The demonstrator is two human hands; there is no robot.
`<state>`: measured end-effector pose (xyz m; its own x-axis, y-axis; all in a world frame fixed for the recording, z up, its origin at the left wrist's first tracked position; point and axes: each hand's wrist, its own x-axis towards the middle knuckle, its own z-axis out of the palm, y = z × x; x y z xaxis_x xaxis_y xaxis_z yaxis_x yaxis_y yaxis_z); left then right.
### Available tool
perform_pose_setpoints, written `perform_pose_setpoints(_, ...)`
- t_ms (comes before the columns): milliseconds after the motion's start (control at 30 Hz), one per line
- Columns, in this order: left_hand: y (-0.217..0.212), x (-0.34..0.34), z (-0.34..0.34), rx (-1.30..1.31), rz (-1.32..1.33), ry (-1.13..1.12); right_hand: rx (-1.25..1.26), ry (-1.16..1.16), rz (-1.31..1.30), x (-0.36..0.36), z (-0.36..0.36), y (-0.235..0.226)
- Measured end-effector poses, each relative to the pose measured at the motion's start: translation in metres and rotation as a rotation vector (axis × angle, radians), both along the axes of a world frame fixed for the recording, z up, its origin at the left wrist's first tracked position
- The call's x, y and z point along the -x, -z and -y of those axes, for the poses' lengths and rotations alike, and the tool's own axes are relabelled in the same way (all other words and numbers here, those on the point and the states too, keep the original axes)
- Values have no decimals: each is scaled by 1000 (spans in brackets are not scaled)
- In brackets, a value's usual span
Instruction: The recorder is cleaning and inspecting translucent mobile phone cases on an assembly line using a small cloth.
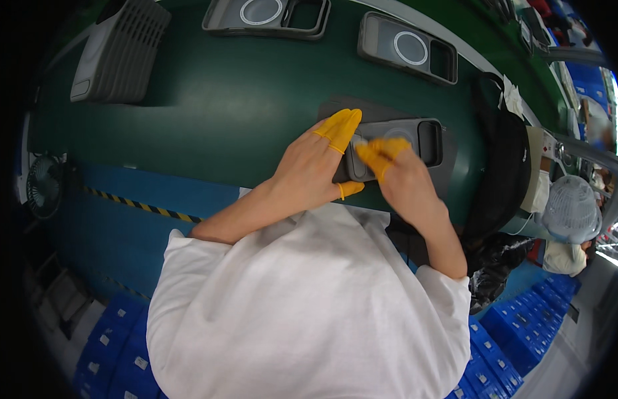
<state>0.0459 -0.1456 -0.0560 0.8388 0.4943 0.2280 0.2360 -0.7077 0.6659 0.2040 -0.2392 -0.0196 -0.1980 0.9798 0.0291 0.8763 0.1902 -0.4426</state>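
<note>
A grey phone case (pixel 403 128) lies on a dark grey mat (pixel 444 174) on the green table, its large camera opening at the right end. My left hand (pixel 312 163) grips the case's left end, fingers on the far side and thumb on the near side. Over the case's left half is my right hand (pixel 407 178), its fingertips pinched together near a strip-like part of the case. Motion blurs these fingertips, so what they hold, if anything, cannot be made out. Yellow finger cots cover several fingers of both hands.
Two more phone cases with white rings, one at the far middle (pixel 269 30) and another at the far right (pixel 389 50), lie on the table (pixel 222 93). A stack of grey cases (pixel 123 56) stands far left. A black bag (pixel 502 156) sits at the right edge, near a fan (pixel 571 209).
</note>
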Motion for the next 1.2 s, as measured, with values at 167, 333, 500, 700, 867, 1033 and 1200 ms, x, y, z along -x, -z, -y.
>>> perform_pose_setpoints(167,0,-3,-3,53,-60,-19,57,61,61,0,-5,0)
perform_pose_setpoints(333,0,-4,-5,89,-72,0,-29,-78,-32,-11,9,4)
perform_pose_setpoints(500,-6,-5,-4,66,-29,-15,-149,-5,-11,-6,-23,5)
perform_pose_setpoints(700,-5,-3,-2,95,-65,4,-11,-122,-98,-4,13,10)
perform_pose_setpoints(867,-9,-2,0,136,-68,-13,-133,168,-35,4,-16,10)
perform_pose_setpoints(1033,-6,-3,-3,115,-29,-9,4,-27,-71,-2,2,-2)
perform_pose_setpoints(1200,-7,-5,-2,76,-41,-19,-23,41,-30,-8,-15,3)
